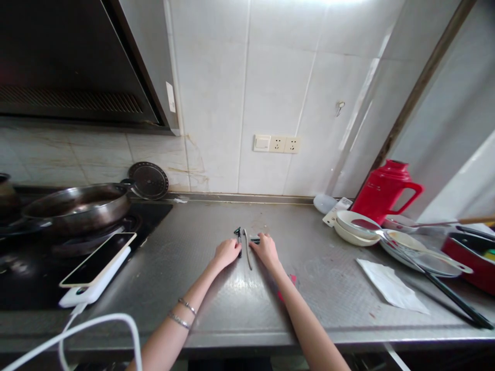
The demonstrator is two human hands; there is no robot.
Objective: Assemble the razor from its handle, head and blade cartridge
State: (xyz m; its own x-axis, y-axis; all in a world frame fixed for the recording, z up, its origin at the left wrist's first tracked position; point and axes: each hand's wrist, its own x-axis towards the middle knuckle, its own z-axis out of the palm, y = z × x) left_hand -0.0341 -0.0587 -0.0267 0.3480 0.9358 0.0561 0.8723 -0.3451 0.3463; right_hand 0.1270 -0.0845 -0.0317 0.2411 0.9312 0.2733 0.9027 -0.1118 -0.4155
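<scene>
My left hand [228,251] is closed, its fingertips on a slim dark tool with a short crosswise head [237,232], shaped like a razor. Most of its handle is hidden by the fingers. My right hand [266,249] has its thumb and fingers closed at a small dark flat piece [255,240], whose kind I cannot make out. Between both hands a thin pale grey strip [247,251], slightly bent, lies on the steel counter [216,309]. A pink-red item [293,279] shows partly from under my right forearm.
At left a steel pan [79,208] sits on the black stove [27,288], with a phone [100,258] on a white power bank [98,282] and cable. At right are a red thermos [381,190], bowls [353,229], a paper napkin [390,288] and a red pot [469,263].
</scene>
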